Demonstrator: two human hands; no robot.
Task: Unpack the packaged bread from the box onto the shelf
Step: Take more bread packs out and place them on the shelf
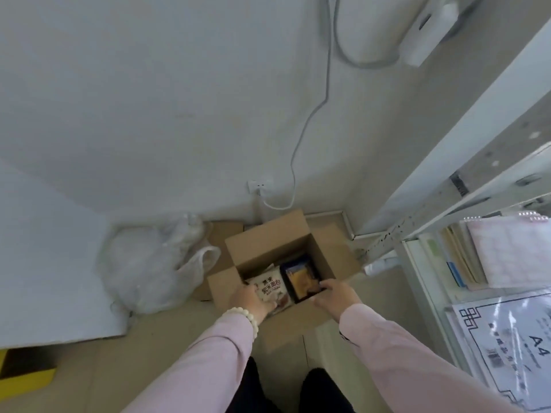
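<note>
An open cardboard box (268,245) stands on the floor in the corner, flaps spread out. Inside lie a white bread packet with dark lettering (269,286) on the left and a dark packet with a yellow window (299,277) on the right. My left hand (252,304) grips the near edge of the white packet. The near end of the dark packet is pinched between the fingers and thumb of my right hand (332,295). A white metal shelf (417,254) rises at the right.
A crumpled clear plastic bag (149,266) lies left of the box. A cable runs from a wall socket (259,186) behind the box. Notebooks and a pack of A4 paper (512,350) lie on the lower shelf. A white board (44,278) leans at left.
</note>
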